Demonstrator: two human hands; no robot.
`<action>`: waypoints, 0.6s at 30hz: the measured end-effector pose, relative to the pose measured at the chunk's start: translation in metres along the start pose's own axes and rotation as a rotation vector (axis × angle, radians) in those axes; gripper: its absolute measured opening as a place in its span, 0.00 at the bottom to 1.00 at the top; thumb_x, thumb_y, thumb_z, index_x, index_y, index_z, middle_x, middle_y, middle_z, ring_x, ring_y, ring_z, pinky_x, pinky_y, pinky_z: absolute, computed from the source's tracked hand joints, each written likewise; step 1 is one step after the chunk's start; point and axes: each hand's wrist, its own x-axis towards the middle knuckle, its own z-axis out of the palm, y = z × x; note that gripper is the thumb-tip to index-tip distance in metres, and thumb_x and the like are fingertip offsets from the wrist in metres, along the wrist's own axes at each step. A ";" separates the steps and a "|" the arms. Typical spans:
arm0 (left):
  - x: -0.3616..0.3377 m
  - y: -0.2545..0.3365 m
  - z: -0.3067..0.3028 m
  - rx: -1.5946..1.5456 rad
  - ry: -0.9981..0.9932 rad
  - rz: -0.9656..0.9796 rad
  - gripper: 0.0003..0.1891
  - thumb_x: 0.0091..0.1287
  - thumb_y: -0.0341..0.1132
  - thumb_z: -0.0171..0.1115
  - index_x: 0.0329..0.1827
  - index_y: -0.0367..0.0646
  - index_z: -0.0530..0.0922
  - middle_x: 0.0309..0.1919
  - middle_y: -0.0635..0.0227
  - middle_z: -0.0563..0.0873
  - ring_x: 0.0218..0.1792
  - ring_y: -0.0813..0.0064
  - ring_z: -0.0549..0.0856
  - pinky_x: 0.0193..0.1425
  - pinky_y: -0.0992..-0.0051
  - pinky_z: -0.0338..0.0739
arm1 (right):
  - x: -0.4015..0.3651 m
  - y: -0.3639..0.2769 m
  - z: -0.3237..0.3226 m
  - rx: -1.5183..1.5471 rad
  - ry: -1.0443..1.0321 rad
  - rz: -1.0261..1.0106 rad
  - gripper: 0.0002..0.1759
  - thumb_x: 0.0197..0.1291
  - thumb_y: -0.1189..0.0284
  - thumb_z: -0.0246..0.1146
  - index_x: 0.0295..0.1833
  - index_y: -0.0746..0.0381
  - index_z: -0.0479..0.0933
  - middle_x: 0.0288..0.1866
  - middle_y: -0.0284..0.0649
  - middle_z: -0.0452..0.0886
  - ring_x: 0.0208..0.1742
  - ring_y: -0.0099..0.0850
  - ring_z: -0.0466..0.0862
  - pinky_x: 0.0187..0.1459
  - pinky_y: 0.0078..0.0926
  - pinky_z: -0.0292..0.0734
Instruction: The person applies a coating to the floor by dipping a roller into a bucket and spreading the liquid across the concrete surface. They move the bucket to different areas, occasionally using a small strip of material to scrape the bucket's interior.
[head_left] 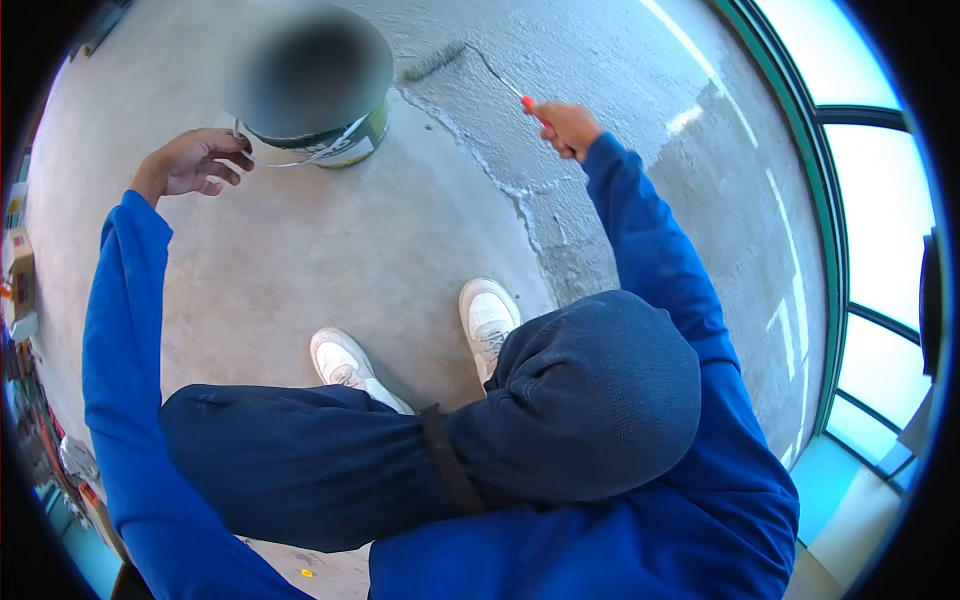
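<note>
Rolling the far floor (600, 70) seems in hand, calling for even pressure: right hand (568, 130) grips the roller (435, 62); left hand (203, 163), half-curled, is at the near-left bucket (368, 142), its hold unclear.

One roller (435, 61), one bucket (368, 138), two shoes (489, 314).

This is looking like a building interior being worked on: bare concrete floor (260, 260) is taking a rough, damp-looking grey coating (570, 90) towards one o'clock, and a bucket (352, 150) is standing towards eleven. Green-framed windows (880, 215) are glowing at three o'clock; boxes (20, 252) (cardboard, seemingly) are sitting at nine.
</note>
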 end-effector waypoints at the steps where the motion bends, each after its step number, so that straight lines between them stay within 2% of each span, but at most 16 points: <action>1: 0.001 0.000 0.000 0.002 -0.001 -0.006 0.07 0.68 0.41 0.56 0.45 0.52 0.77 0.40 0.71 0.83 0.36 0.78 0.82 0.34 0.74 0.71 | -0.020 0.016 -0.009 -0.004 0.000 -0.016 0.20 0.63 0.56 0.62 0.49 0.61 0.81 0.23 0.34 0.72 0.12 0.19 0.63 0.12 0.21 0.55; 5: 0.004 0.002 0.000 0.017 -0.008 -0.023 0.07 0.68 0.42 0.56 0.44 0.53 0.76 0.40 0.72 0.83 0.36 0.79 0.81 0.35 0.74 0.71 | -0.110 0.083 -0.048 -0.028 0.017 0.041 0.25 0.66 0.52 0.60 0.55 0.62 0.80 0.22 0.35 0.72 0.12 0.18 0.64 0.11 0.21 0.57; 10: 0.006 0.000 -0.001 0.032 -0.022 -0.021 0.10 0.68 0.43 0.56 0.47 0.52 0.75 0.41 0.72 0.83 0.38 0.79 0.81 0.36 0.75 0.73 | -0.206 0.161 -0.069 0.009 0.136 0.187 0.23 0.67 0.54 0.60 0.57 0.59 0.80 0.20 0.30 0.70 0.13 0.16 0.65 0.12 0.18 0.56; 14: 0.010 0.000 -0.001 0.056 -0.015 -0.020 0.12 0.67 0.43 0.55 0.49 0.51 0.74 0.43 0.71 0.82 0.38 0.78 0.81 0.37 0.75 0.74 | -0.261 0.200 -0.083 0.031 0.225 0.258 0.22 0.67 0.54 0.60 0.57 0.58 0.80 0.20 0.29 0.69 0.14 0.15 0.65 0.13 0.16 0.55; 18: 0.012 -0.003 -0.001 0.026 -0.023 -0.004 0.13 0.67 0.43 0.56 0.51 0.51 0.74 0.44 0.71 0.82 0.39 0.78 0.81 0.37 0.76 0.74 | -0.306 0.215 -0.091 0.230 0.255 0.371 0.21 0.67 0.56 0.61 0.57 0.57 0.80 0.20 0.28 0.69 0.16 0.16 0.66 0.16 0.17 0.57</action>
